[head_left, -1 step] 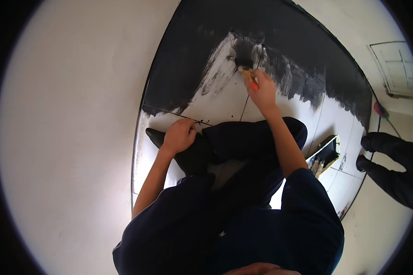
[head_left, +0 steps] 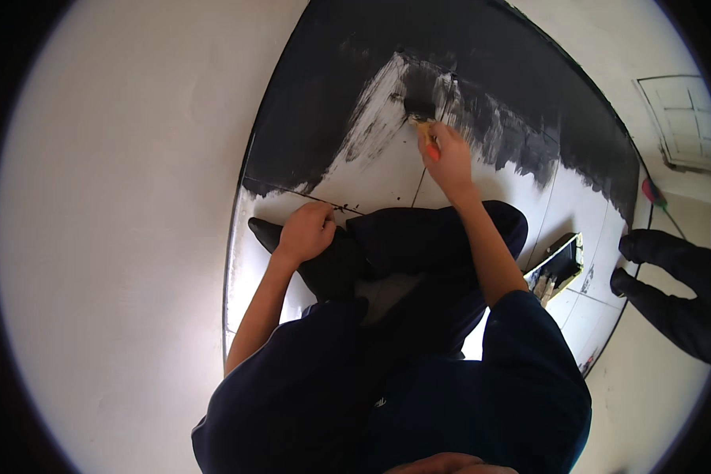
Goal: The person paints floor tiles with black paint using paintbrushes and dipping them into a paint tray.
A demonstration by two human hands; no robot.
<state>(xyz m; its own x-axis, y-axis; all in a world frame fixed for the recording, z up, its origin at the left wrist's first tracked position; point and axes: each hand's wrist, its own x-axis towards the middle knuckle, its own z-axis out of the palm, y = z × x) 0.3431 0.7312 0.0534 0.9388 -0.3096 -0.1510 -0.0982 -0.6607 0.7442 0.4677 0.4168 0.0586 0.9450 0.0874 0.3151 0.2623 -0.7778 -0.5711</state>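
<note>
From where I sit, the right hand point(head_left: 450, 158) is gripping the brush point(head_left: 422, 126), its dark bristles apparently against the floor point(head_left: 379, 180), where the black coat breaks up. The left hand point(head_left: 308, 231) lies curled by the shoe point(head_left: 265, 231); I can't tell whether it grips anything. Around the brush the paint is only streaks, white showing through, so I'd call that part half done. Beyond it, the far floor is solid black and looks covered; nearer the legs, the tiles are bare white and left to coat. The tray point(head_left: 579, 254) sits off right, near another person's feet point(head_left: 626, 246).
</note>
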